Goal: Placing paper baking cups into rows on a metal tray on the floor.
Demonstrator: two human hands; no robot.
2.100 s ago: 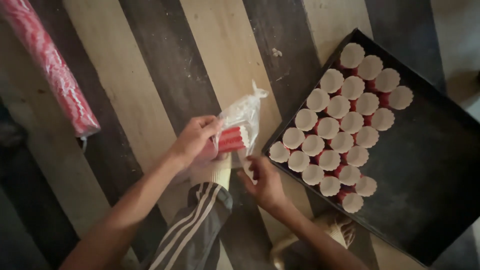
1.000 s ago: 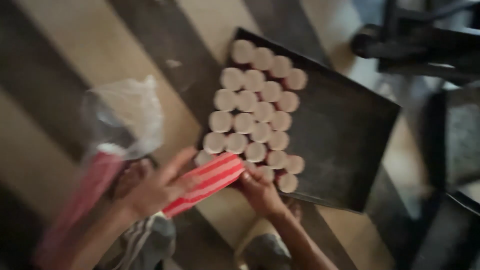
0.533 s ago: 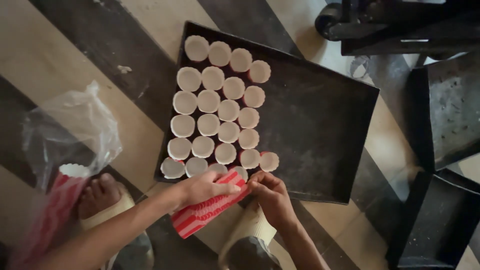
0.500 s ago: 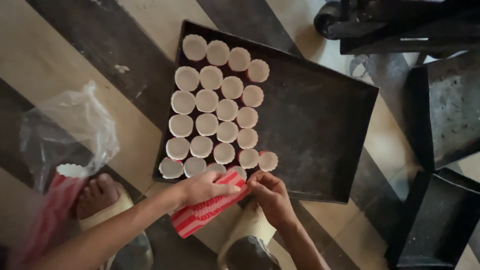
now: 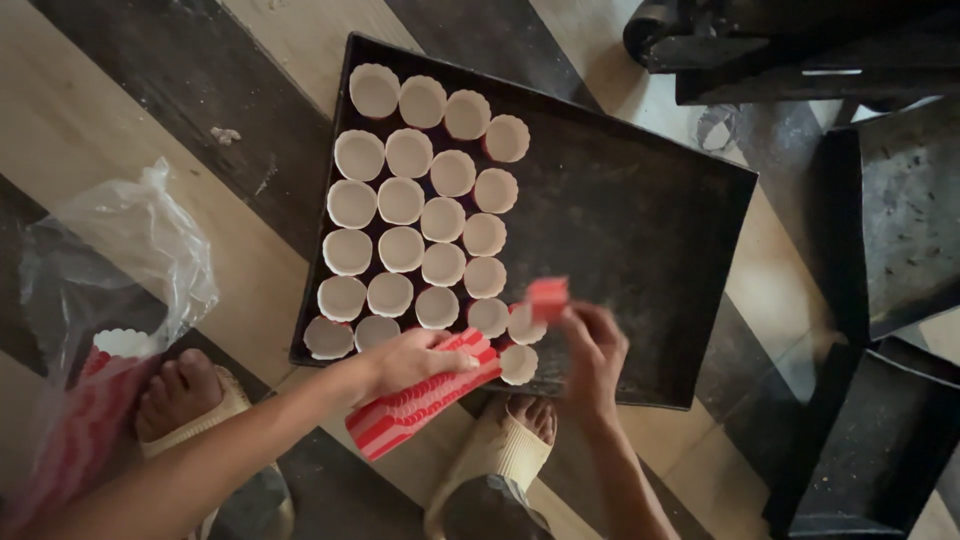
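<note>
Here, the right hand pinches a single red-and-white paper baking cup between fingertips, grip clamped on it, hovering over the dark baking tray just at 3 o'clock of the lowest filled rows.

Left hand: grip closed around a nested stack of red-striped cups, lying tilted across the tray's near edge at 6 o'clock.

Tray contents: white-lined cups set in close rows, filling the 9 o'clock portion; the 3 o'clock portion is bare.

Step in hand, as judged: one cup peeled from the stack and being carried to an open spot. The next move seems to call for seating it upright, touching its neighbours, at the end of the lower row.

Packages: clear crumpled plastic bag at 9 o'clock on the striped floor, holding a further sleeve of red-striped cups. More dark trays lie at 3 o'clock. Sandalled feet stand at 6 o'clock.
</note>
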